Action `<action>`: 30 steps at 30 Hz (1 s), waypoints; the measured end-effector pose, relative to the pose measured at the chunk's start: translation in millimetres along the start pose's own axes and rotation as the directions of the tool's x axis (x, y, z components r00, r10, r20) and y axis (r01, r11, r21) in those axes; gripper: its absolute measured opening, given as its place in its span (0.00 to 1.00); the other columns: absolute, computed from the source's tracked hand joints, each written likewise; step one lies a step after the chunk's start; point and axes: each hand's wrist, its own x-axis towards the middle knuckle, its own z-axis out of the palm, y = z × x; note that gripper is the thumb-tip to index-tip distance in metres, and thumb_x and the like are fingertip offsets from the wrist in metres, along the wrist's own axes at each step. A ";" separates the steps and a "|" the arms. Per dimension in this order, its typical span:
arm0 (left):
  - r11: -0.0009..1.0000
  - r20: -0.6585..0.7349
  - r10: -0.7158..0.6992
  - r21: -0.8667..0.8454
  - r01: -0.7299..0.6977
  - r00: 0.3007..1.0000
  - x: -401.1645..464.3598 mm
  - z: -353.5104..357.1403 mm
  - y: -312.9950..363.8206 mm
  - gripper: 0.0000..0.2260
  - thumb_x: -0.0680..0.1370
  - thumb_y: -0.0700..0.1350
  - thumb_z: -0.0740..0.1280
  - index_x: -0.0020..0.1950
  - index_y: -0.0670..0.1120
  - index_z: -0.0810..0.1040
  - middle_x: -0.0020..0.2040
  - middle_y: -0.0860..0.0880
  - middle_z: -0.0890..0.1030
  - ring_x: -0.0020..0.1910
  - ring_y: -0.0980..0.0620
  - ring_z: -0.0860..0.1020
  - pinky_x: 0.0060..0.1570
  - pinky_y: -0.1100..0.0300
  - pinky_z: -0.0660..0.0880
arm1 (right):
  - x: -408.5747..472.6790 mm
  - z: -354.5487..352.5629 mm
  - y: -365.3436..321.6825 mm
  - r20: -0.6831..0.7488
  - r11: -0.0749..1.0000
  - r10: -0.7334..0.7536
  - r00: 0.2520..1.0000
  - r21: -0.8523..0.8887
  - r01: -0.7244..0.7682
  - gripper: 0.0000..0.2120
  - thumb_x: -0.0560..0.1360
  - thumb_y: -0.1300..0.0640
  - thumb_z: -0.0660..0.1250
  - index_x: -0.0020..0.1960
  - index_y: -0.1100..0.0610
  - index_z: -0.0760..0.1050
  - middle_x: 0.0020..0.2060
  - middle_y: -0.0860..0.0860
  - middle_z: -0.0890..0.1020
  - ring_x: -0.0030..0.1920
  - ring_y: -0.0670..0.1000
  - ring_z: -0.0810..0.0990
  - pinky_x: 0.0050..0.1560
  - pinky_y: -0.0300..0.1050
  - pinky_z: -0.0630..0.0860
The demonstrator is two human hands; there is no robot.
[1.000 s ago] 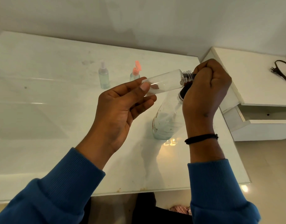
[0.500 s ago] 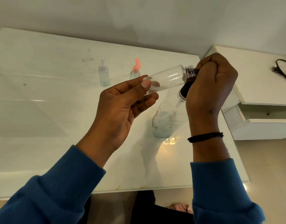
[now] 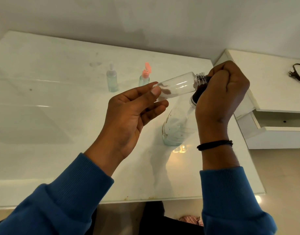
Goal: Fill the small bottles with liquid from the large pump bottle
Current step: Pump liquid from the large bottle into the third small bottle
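My left hand [image 3: 128,114] pinches the base of a small clear bottle [image 3: 179,85] between thumb and fingers, holding it tilted with its threaded neck up and to the right. My right hand [image 3: 220,94] is curled round the dark pump head of the large clear bottle [image 3: 174,129], which stands on the white table [image 3: 61,133] with pale liquid low inside. The pump nozzle meets the small bottle's open neck; the nozzle tip is hidden by my fingers. Two more small bottles stand farther back: one with a clear cap [image 3: 111,80] and one with a pink flip cap [image 3: 145,77].
A white side unit [image 3: 264,92] with an open drawer sits at the right, level with the table. A dark cable [image 3: 298,73] lies on its top. The table's front edge runs just above my sleeves.
Both hands and the small bottle have risen slightly and shifted right. The grips are unchanged.
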 end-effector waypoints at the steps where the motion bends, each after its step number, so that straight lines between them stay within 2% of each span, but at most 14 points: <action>1: 1.000 0.000 -0.002 0.000 0.002 1.000 -0.2 0.6 0.0 0.18 0.71 0.43 0.72 0.59 0.40 0.83 0.53 0.42 0.87 0.46 0.45 0.86 0.45 0.61 0.82 | 1.1 -0.9 -1.3 0.002 1.000 -0.002 1.000 -0.006 0.002 0.16 0.71 0.69 0.52 0.31 0.53 0.65 0.23 0.42 0.66 0.26 0.44 0.64 0.28 0.37 0.66; 4: 1.000 0.011 0.000 0.003 0.000 1.000 -0.2 1.7 0.5 0.17 0.71 0.43 0.72 0.58 0.40 0.83 0.52 0.42 0.87 0.46 0.46 0.86 0.45 0.61 0.82 | 3.0 -2.2 -4.3 -0.001 1.000 -0.025 1.000 -0.006 0.025 0.16 0.71 0.70 0.52 0.31 0.54 0.66 0.25 0.42 0.66 0.27 0.44 0.65 0.29 0.33 0.67; 10: 1.000 -0.011 -0.005 -0.002 0.005 1.000 0.5 0.8 0.2 0.18 0.70 0.43 0.72 0.59 0.40 0.83 0.52 0.42 0.87 0.45 0.45 0.86 0.44 0.61 0.82 | -1.9 -0.7 -2.3 0.003 0.999 0.013 1.000 0.037 -0.013 0.16 0.72 0.72 0.51 0.31 0.55 0.66 0.25 0.44 0.66 0.25 0.43 0.64 0.27 0.34 0.66; 14: 1.000 0.005 -0.007 -0.006 0.007 1.000 0.7 2.1 -0.3 0.17 0.70 0.43 0.72 0.58 0.40 0.83 0.51 0.42 0.87 0.45 0.46 0.86 0.45 0.61 0.82 | 2.9 -2.2 -4.4 -0.002 0.999 0.008 1.000 0.033 -0.008 0.16 0.72 0.70 0.52 0.31 0.55 0.67 0.23 0.41 0.67 0.26 0.44 0.67 0.28 0.37 0.69; 22: 1.000 0.007 -0.010 -0.007 0.010 1.000 0.5 1.3 -0.2 0.17 0.71 0.43 0.72 0.58 0.40 0.83 0.53 0.41 0.87 0.46 0.45 0.86 0.46 0.61 0.82 | 0.9 -1.9 -6.2 0.014 0.997 0.051 0.999 0.059 -0.051 0.17 0.73 0.72 0.52 0.31 0.56 0.67 0.22 0.41 0.67 0.24 0.42 0.67 0.28 0.36 0.68; 26: 1.000 0.007 -0.006 -0.003 0.006 1.000 0.4 1.6 -0.8 0.18 0.70 0.43 0.72 0.59 0.39 0.83 0.53 0.41 0.86 0.45 0.45 0.86 0.46 0.60 0.82 | 0.3 -0.4 -9.1 0.014 0.993 0.065 0.998 0.096 -0.066 0.14 0.72 0.74 0.52 0.34 0.63 0.70 0.23 0.43 0.66 0.25 0.42 0.65 0.27 0.35 0.66; 30: 1.000 -0.001 -0.007 -0.011 0.007 1.000 0.8 -0.4 0.5 0.18 0.70 0.43 0.72 0.59 0.39 0.83 0.53 0.41 0.86 0.45 0.45 0.86 0.45 0.61 0.82 | -3.6 0.5 -10.8 0.020 0.992 0.088 0.996 0.085 -0.089 0.14 0.72 0.74 0.52 0.34 0.63 0.71 0.25 0.47 0.66 0.25 0.42 0.65 0.27 0.33 0.66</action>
